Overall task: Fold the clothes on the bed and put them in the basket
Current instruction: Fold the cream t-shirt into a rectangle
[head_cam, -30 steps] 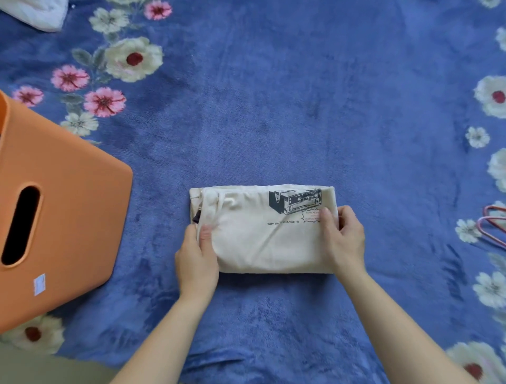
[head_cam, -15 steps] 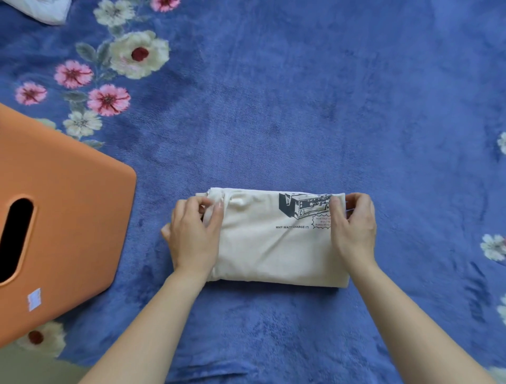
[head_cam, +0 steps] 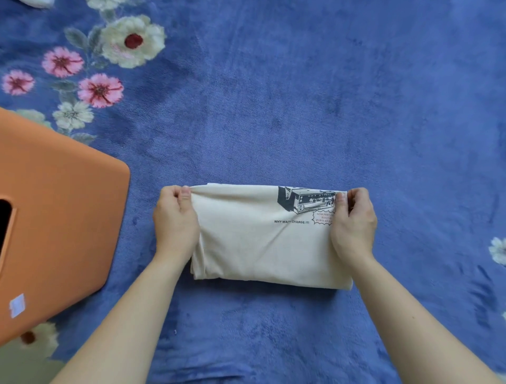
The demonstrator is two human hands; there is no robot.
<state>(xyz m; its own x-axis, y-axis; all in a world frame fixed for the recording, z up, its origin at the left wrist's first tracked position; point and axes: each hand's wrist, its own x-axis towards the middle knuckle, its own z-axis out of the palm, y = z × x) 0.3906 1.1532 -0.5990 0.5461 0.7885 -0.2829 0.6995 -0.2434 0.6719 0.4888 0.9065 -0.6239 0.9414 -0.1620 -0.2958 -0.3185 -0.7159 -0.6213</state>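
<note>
Cream shirt (head_cam: 260,246) lies folded into a flat rectangle on the blue floral blanket (head_cam: 273,123), centre of view and close to the person. Its long axis runs left-right. The near edge lies on the blanket, with the right end slightly nearer than the left.

The printed text reads upright from the person's side, so the shirt's top points away. A dark device print (head_cam: 304,198) sits at the far right corner.

The left hand (head_cam: 175,222) is on the shirt's left end, thumb and curled fingers pinching the far left corner. The right hand (head_cam: 353,222) is on the right end and pinches the far right corner, with the thumb on top at the edge of the print. The shirt spans between the hands, and the far edge is gathered at both pinches.

To the left, apart from the shirt, is the orange basket (head_cam: 63,219), side wall facing up, with a dark handle slot (head_cam: 4,219) and a pale sticker (head_cam: 17,305). Its inside is not visible.

At the far top left edge is a bit of white cloth (head_cam: 35,2), cut off by the frame.
</note>
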